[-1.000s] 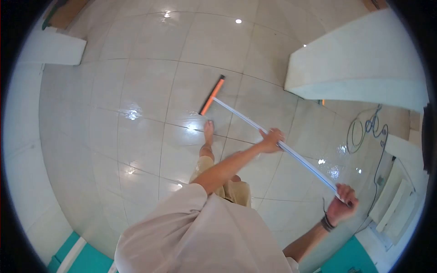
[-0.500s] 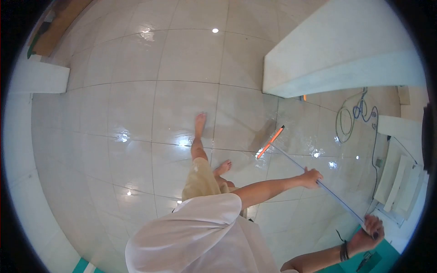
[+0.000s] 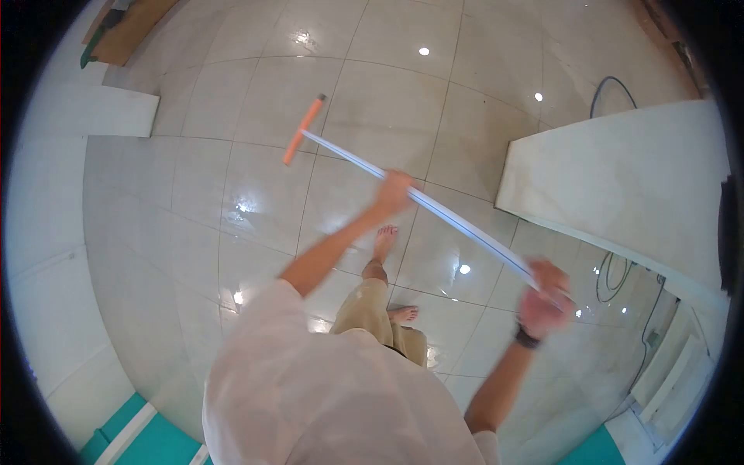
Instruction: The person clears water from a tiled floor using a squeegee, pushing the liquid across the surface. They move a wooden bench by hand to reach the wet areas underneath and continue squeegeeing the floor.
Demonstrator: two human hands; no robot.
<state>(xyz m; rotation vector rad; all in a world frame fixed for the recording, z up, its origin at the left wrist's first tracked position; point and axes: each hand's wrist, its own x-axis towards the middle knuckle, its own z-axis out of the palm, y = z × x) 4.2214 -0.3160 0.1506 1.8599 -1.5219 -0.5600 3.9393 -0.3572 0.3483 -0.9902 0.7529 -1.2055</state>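
Note:
A floor squeegee with an orange head (image 3: 304, 129) and a long pale pole (image 3: 461, 222) stretches diagonally across the head view. My left hand (image 3: 396, 192) is wrapped around the pole partway along it. Near the pole's other end, my right hand (image 3: 545, 298) grips it, slightly smeared by motion, with a dark band on the wrist. The orange head is to the upper left, over the wet, shiny tiled floor (image 3: 380, 108), ahead of my bare feet.
A white wall block (image 3: 612, 155) juts in from the right. Coiled hoses (image 3: 614, 277) lie beside it on the floor. At the left, a low white wall end (image 3: 124, 112) sticks out near a brown board (image 3: 139, 31). Teal panels (image 3: 159, 438) are at the lower left.
Both hands have swung the squeegee from the right across to the upper left, past my feet. My view has shifted, and my left arm now reaches forward.

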